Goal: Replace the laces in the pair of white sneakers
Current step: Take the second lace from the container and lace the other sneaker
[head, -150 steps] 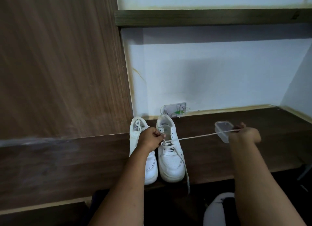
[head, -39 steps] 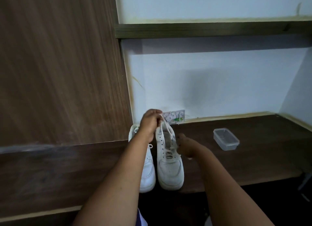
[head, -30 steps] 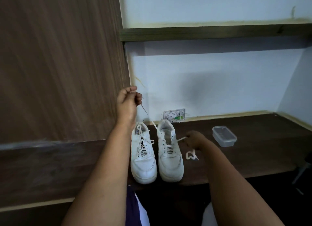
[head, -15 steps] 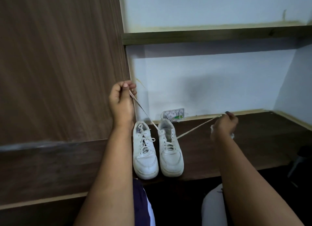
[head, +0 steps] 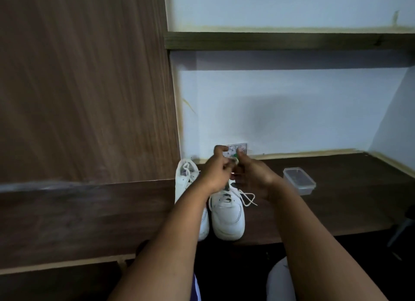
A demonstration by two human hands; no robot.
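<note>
A dark wooden desk (head: 336, 211) carries two white sneakers (head: 228, 220) side by side. Right of them sits a clear lidded container (head: 299, 182), well apart; a loose lace (head: 248, 198) lies between.

no readable text anywhere, small printed card (head: 240, 148) against the wall too blurred to read
</note>
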